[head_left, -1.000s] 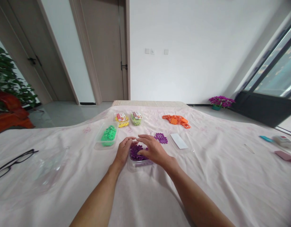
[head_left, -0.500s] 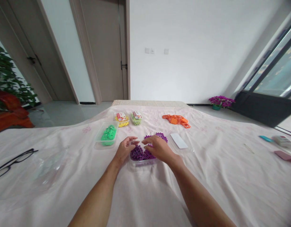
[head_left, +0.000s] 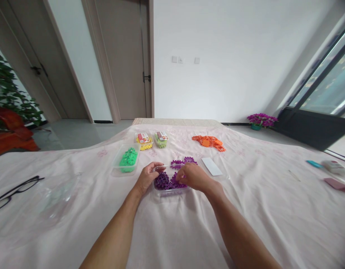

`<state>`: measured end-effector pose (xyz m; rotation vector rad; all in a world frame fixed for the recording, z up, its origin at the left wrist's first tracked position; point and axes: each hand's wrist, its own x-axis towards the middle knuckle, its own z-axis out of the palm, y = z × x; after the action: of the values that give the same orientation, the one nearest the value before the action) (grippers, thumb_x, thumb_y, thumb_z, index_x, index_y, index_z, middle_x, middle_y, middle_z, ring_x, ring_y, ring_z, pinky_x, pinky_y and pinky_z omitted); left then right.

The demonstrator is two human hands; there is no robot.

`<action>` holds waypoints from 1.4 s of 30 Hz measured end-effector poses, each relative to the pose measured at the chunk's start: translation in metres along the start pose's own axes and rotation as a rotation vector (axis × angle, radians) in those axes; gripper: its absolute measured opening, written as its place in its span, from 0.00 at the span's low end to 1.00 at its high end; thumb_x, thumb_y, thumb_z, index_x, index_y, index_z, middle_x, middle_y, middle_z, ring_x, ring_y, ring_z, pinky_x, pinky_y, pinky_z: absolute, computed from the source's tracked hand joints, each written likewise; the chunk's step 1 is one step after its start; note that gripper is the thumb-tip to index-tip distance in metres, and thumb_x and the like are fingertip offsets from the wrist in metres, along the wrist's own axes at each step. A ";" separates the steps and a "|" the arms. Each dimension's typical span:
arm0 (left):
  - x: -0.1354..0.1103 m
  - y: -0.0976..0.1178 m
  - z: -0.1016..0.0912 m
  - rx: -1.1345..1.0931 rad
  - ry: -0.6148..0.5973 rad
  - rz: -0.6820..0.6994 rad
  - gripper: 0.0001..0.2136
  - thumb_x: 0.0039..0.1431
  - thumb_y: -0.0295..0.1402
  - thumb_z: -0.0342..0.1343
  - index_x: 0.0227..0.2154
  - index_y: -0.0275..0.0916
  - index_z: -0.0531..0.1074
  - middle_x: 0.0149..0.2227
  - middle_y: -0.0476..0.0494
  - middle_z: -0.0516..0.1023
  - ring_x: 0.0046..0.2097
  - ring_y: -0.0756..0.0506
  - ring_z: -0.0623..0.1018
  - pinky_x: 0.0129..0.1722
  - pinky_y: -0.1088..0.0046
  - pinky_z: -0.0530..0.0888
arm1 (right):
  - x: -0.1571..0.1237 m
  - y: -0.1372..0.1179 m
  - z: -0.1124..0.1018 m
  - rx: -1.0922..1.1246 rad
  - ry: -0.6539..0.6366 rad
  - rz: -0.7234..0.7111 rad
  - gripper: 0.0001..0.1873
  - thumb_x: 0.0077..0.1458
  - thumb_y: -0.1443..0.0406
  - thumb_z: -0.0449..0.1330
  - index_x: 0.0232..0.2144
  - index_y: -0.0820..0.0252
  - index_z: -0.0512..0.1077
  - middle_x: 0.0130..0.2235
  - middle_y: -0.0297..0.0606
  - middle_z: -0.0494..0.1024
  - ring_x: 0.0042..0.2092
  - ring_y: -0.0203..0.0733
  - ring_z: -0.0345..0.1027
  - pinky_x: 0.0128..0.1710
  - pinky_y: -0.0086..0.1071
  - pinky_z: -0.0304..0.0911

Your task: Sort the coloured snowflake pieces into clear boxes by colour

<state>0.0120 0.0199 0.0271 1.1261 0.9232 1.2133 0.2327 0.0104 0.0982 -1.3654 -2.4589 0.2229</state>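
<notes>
A clear plastic box (head_left: 167, 193) stands in front of me with purple notched plastic building pieces (head_left: 162, 181) in it. My left hand (head_left: 146, 178) grips the box at its left rim, thumb on the inner side. Over the right part of the box, my right hand (head_left: 194, 177) has its fingers curled down and closed on the purple pieces; its fingertips are partly hidden. Just behind the box, loose purple pieces (head_left: 190, 160) lie on the cloth.
Left of the box is a tub (head_left: 115, 172) of green pieces. Behind stand labelled boxes of yellow pieces (head_left: 146, 147) and light green pieces (head_left: 161, 144). Orange pieces (head_left: 206, 142) lie far right, a lid with a white card (head_left: 211, 166) nearer. Glasses (head_left: 17, 190) rest at left.
My right hand has lowered into the right side of the box, and its fingers have drawn together on the purple pieces. My left hand stays on the rim.
</notes>
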 end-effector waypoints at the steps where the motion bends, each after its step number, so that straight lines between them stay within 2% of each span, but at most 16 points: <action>1: 0.000 0.000 0.000 0.005 0.003 0.000 0.20 0.39 0.26 0.57 0.41 0.36 0.74 0.42 0.37 0.82 0.48 0.39 0.79 0.54 0.59 0.69 | 0.000 0.000 -0.001 0.007 -0.062 -0.014 0.13 0.46 0.73 0.62 0.26 0.47 0.82 0.29 0.29 0.83 0.33 0.39 0.74 0.36 0.29 0.62; 4: 0.001 -0.001 0.000 0.018 0.002 0.007 0.20 0.40 0.27 0.57 0.41 0.36 0.74 0.41 0.37 0.83 0.48 0.39 0.79 0.53 0.61 0.69 | 0.001 0.001 -0.005 0.000 -0.104 -0.006 0.15 0.49 0.72 0.60 0.33 0.49 0.82 0.34 0.31 0.84 0.38 0.40 0.75 0.38 0.29 0.62; 7: 0.001 -0.003 0.000 0.023 -0.008 0.013 0.19 0.41 0.27 0.57 0.41 0.36 0.74 0.42 0.37 0.83 0.48 0.39 0.79 0.52 0.62 0.70 | 0.002 0.001 -0.005 0.006 -0.102 -0.033 0.12 0.50 0.71 0.61 0.31 0.51 0.82 0.34 0.33 0.84 0.40 0.42 0.75 0.41 0.30 0.63; 9: 0.001 -0.005 0.000 0.020 0.004 0.024 0.19 0.42 0.28 0.56 0.41 0.36 0.74 0.41 0.38 0.83 0.47 0.40 0.80 0.52 0.62 0.70 | 0.005 0.005 -0.002 0.114 -0.085 -0.055 0.10 0.52 0.69 0.61 0.32 0.50 0.82 0.34 0.31 0.84 0.38 0.40 0.76 0.39 0.29 0.64; 12: 0.001 -0.007 -0.002 -0.007 0.071 0.044 0.17 0.43 0.30 0.57 0.40 0.35 0.75 0.39 0.38 0.83 0.45 0.40 0.81 0.52 0.61 0.70 | 0.010 0.022 0.007 0.271 0.151 0.035 0.12 0.58 0.66 0.57 0.38 0.52 0.81 0.39 0.32 0.83 0.40 0.40 0.76 0.41 0.29 0.65; 14: 0.001 -0.007 -0.005 -0.028 0.124 0.039 0.16 0.43 0.31 0.57 0.38 0.35 0.75 0.37 0.38 0.84 0.43 0.40 0.81 0.51 0.61 0.71 | 0.012 0.038 0.014 0.250 0.313 0.154 0.13 0.59 0.66 0.56 0.40 0.54 0.80 0.41 0.35 0.83 0.43 0.42 0.75 0.45 0.32 0.65; 16: 0.001 -0.005 -0.009 -0.036 0.166 0.027 0.16 0.41 0.31 0.57 0.36 0.34 0.76 0.35 0.38 0.84 0.41 0.39 0.82 0.49 0.61 0.72 | 0.013 0.052 0.022 0.151 0.357 0.223 0.13 0.59 0.66 0.56 0.41 0.56 0.79 0.42 0.37 0.82 0.46 0.45 0.73 0.49 0.36 0.63; 19: 0.001 -0.003 -0.016 -0.028 0.199 0.015 0.16 0.40 0.31 0.57 0.35 0.34 0.76 0.33 0.38 0.84 0.39 0.40 0.82 0.47 0.62 0.72 | 0.011 0.063 0.037 0.022 0.301 0.209 0.16 0.60 0.64 0.57 0.49 0.57 0.76 0.47 0.40 0.80 0.52 0.49 0.69 0.54 0.40 0.60; 22: 0.001 -0.001 -0.020 -0.016 0.196 0.007 0.15 0.40 0.31 0.58 0.35 0.34 0.76 0.33 0.39 0.84 0.39 0.40 0.82 0.47 0.63 0.72 | 0.010 0.060 0.053 -0.050 0.231 0.172 0.23 0.62 0.60 0.56 0.58 0.56 0.69 0.57 0.41 0.74 0.61 0.51 0.59 0.59 0.42 0.55; 25: 0.001 0.000 -0.021 -0.011 0.186 -0.005 0.15 0.41 0.32 0.58 0.35 0.35 0.75 0.33 0.39 0.84 0.39 0.41 0.82 0.46 0.65 0.72 | 0.013 0.054 0.064 -0.098 0.176 0.158 0.25 0.64 0.57 0.54 0.61 0.52 0.65 0.61 0.38 0.69 0.65 0.53 0.51 0.61 0.46 0.50; 29: 0.001 0.001 -0.019 -0.008 0.183 -0.017 0.15 0.41 0.31 0.58 0.35 0.35 0.75 0.34 0.38 0.84 0.39 0.41 0.82 0.46 0.64 0.72 | 0.017 0.051 0.066 -0.115 0.125 0.110 0.19 0.63 0.55 0.54 0.54 0.47 0.72 0.55 0.36 0.76 0.63 0.52 0.54 0.62 0.46 0.47; 33: 0.001 0.001 -0.019 -0.009 0.186 -0.016 0.15 0.41 0.31 0.58 0.35 0.35 0.75 0.34 0.38 0.84 0.40 0.40 0.82 0.47 0.64 0.72 | 0.017 0.050 0.063 -0.068 0.149 0.079 0.13 0.62 0.57 0.57 0.46 0.50 0.77 0.48 0.38 0.79 0.56 0.48 0.63 0.59 0.41 0.51; 35: 0.001 0.000 -0.019 -0.011 0.184 -0.016 0.14 0.41 0.31 0.58 0.35 0.35 0.75 0.34 0.38 0.84 0.40 0.41 0.82 0.46 0.64 0.72 | 0.016 0.052 0.064 -0.021 0.200 0.077 0.13 0.60 0.59 0.58 0.45 0.52 0.77 0.46 0.39 0.79 0.54 0.47 0.65 0.58 0.40 0.54; 38: 0.001 -0.001 -0.019 -0.016 0.182 -0.016 0.14 0.41 0.31 0.58 0.35 0.35 0.75 0.34 0.39 0.84 0.40 0.41 0.82 0.46 0.65 0.72 | 0.016 0.057 0.062 0.074 0.351 0.130 0.15 0.58 0.59 0.61 0.46 0.54 0.77 0.47 0.41 0.79 0.52 0.48 0.68 0.55 0.41 0.58; 40: 0.002 -0.001 -0.019 -0.018 0.183 -0.017 0.14 0.40 0.31 0.58 0.34 0.35 0.75 0.34 0.39 0.84 0.39 0.41 0.82 0.45 0.65 0.72 | 0.017 0.060 0.055 0.173 0.459 0.188 0.16 0.56 0.59 0.62 0.47 0.55 0.77 0.46 0.41 0.80 0.50 0.48 0.70 0.54 0.42 0.60; 42: 0.002 -0.001 -0.019 -0.017 0.182 -0.016 0.14 0.40 0.31 0.58 0.34 0.35 0.76 0.34 0.39 0.84 0.39 0.41 0.82 0.45 0.65 0.72 | 0.017 0.060 0.043 0.323 0.496 0.205 0.18 0.55 0.59 0.63 0.47 0.56 0.76 0.45 0.41 0.80 0.48 0.48 0.72 0.53 0.42 0.62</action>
<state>-0.0058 0.0247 0.0222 1.0054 1.0552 1.3244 0.2572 0.0575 0.0446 -1.3352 -1.7942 0.2749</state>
